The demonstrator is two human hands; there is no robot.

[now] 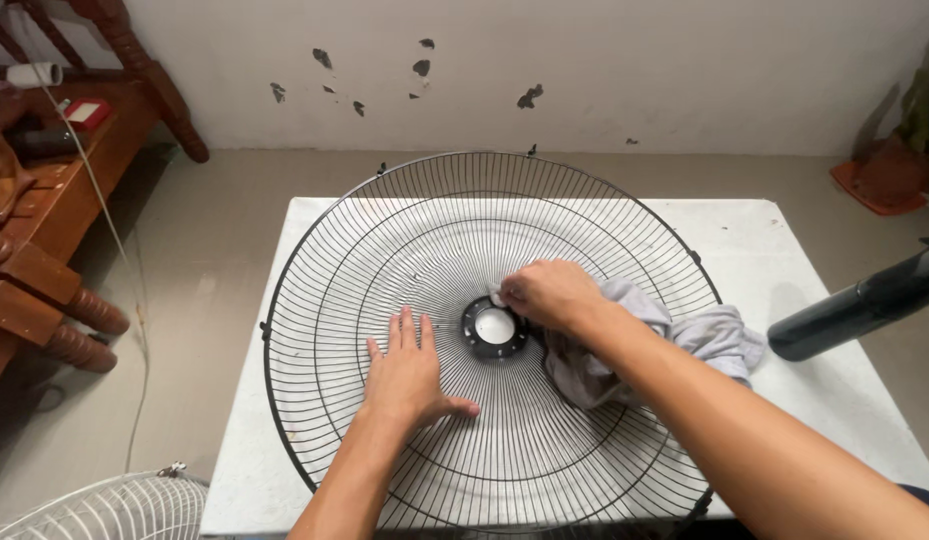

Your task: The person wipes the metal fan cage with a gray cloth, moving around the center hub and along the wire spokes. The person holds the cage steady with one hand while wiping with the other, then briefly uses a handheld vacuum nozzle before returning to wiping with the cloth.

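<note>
A large round black wire fan guard (439, 225) lies flat on a white board (754, 235), with a black hub ring (494, 328) at its centre. My left hand (409, 370) rests flat on the wires just left of the hub, fingers spread. My right hand (549, 293) grips a grey cloth (719, 335) and presses it on the wires at the hub's right edge. The cloth trails to the right across the guard.
A black cylinder (859, 305) pokes in from the right edge above the board. Wooden furniture (54, 210) stands at the left with a white cord (109, 220) hanging over it. A white fan guard (109, 510) lies bottom left. An orange object (869, 185) sits by the wall.
</note>
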